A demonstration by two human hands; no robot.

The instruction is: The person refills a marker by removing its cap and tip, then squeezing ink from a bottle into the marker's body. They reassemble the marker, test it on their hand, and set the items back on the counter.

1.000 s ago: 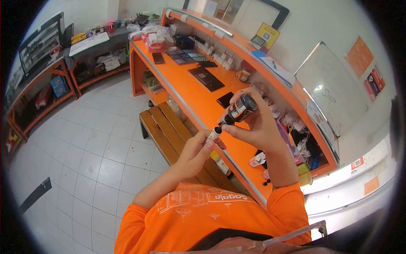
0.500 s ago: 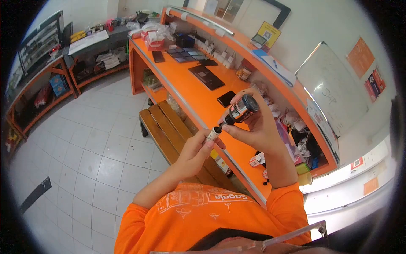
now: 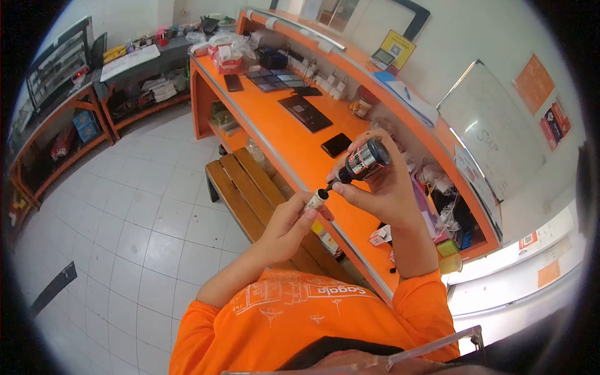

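My left hand [image 3: 292, 226] is closed round a short white marker barrel [image 3: 315, 201] with a black open end facing up and right. In my right hand [image 3: 382, 190] is a dark ink bottle [image 3: 367, 159] with a printed label, tipped so its black nozzle [image 3: 334, 184] points down and left. The nozzle tip is right at the barrel's black end. Both hands are held up over the front edge of the orange counter [image 3: 289, 156]. Behind the bottle, a black phone [image 3: 335, 145] lies on the counter.
A dark flat panel [image 3: 304, 113], a second phone [image 3: 233, 83] and a lidded jar [image 3: 360, 103] are on the counter. Below its front edge stands a slatted wooden bench [image 3: 234, 190]. A whiteboard [image 3: 478, 125] leans at the right, and a dark workbench [image 3: 131, 69] stands at the far left.
The bottle in my right hand has shifted slightly up and right, its label turned more into view. My left hand and the marker barrel have barely moved.
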